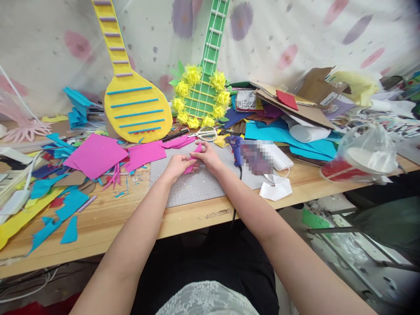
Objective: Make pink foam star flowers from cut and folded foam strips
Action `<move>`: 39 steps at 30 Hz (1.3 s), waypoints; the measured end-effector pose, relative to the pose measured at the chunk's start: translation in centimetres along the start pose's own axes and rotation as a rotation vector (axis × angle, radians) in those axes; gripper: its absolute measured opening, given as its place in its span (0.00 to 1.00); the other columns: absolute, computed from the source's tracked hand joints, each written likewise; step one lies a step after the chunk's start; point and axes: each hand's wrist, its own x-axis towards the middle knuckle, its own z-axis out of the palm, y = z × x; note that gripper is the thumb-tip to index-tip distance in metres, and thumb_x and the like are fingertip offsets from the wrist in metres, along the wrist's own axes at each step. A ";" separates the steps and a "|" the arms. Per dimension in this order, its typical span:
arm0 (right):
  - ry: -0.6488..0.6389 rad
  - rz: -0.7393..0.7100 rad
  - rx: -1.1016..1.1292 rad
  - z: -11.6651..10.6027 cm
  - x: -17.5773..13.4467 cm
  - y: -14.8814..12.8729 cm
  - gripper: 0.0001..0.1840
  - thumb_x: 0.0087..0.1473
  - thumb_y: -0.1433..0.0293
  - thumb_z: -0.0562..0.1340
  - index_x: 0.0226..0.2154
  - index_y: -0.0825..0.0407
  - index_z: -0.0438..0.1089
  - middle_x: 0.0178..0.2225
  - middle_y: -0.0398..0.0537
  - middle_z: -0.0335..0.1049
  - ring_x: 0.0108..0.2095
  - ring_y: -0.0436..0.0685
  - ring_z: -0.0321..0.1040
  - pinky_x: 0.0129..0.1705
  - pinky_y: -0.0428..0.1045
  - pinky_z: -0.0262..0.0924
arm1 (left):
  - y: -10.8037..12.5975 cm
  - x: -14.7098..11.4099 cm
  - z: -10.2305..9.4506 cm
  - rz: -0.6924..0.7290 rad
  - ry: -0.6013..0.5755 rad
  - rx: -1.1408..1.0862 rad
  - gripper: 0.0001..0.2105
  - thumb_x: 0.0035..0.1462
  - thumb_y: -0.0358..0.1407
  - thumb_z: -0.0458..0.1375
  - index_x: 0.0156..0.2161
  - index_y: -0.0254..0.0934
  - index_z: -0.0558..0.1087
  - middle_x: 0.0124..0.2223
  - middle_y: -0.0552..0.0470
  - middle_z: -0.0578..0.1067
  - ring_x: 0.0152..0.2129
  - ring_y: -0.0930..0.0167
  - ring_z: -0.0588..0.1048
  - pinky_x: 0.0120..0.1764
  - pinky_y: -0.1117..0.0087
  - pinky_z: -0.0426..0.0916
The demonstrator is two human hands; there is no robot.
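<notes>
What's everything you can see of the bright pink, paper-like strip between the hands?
The bright pink, paper-like strip looks narrow and plain. It slants over the grey gridded cutting mat, far end leaning right. The bare left hand and right hand both hold it in their fingers, which hide part of it; whether it is folded, I can't tell.

The glue gun [236,149] lies right of the held sheet [197,150].
</notes>
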 end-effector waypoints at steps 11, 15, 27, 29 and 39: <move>0.165 0.016 0.017 -1.0 0.5 -0.6 0.23 0.36 0.73 0.69 0.36 0.50 0.61 0.23 0.39 0.71 0.27 0.49 0.70 0.36 0.47 0.65 | 0.5 -0.3 -0.3 -0.057 -0.050 0.076 0.06 0.45 0.29 0.65 0.26 0.28 0.73 0.25 0.45 0.78 0.22 0.70 0.77 0.28 0.72 0.71; 0.229 -0.027 0.012 -1.4 0.9 -0.6 0.22 0.37 0.73 0.69 0.35 0.50 0.61 0.23 0.39 0.72 0.30 0.51 0.72 0.41 0.49 0.66 | 0.5 -0.4 -0.3 -0.065 -0.069 0.101 0.06 0.45 0.29 0.66 0.25 0.28 0.73 0.25 0.45 0.78 0.23 0.69 0.78 0.28 0.71 0.71; 0.242 -0.107 0.034 -1.2 1.0 -0.8 0.15 0.42 0.67 0.67 0.34 0.51 0.64 0.26 0.42 0.73 0.35 0.51 0.73 0.42 0.49 0.66 | 0.4 -0.5 0.0 -0.058 -0.048 0.079 0.04 0.46 0.27 0.64 0.26 0.28 0.73 0.25 0.45 0.78 0.21 0.70 0.77 0.29 0.70 0.72; 0.266 -0.114 0.069 -1.4 1.0 -0.9 0.14 0.45 0.65 0.65 0.34 0.50 0.64 0.28 0.42 0.74 0.34 0.49 0.72 0.42 0.47 0.66 | 0.4 -0.5 0.0 -0.057 -0.047 0.072 0.04 0.47 0.27 0.64 0.26 0.28 0.72 0.25 0.45 0.78 0.21 0.70 0.77 0.29 0.70 0.72; 0.041 -0.001 -0.092 -0.6 0.1 -0.3 0.26 0.29 0.63 0.72 0.32 0.50 0.63 0.23 0.38 0.69 0.24 0.47 0.65 0.31 0.46 0.60 | -0.3 -0.2 0.1 0.049 0.023 -0.019 0.08 0.45 0.32 0.66 0.28 0.29 0.73 0.26 0.47 0.78 0.22 0.71 0.77 0.33 0.69 0.73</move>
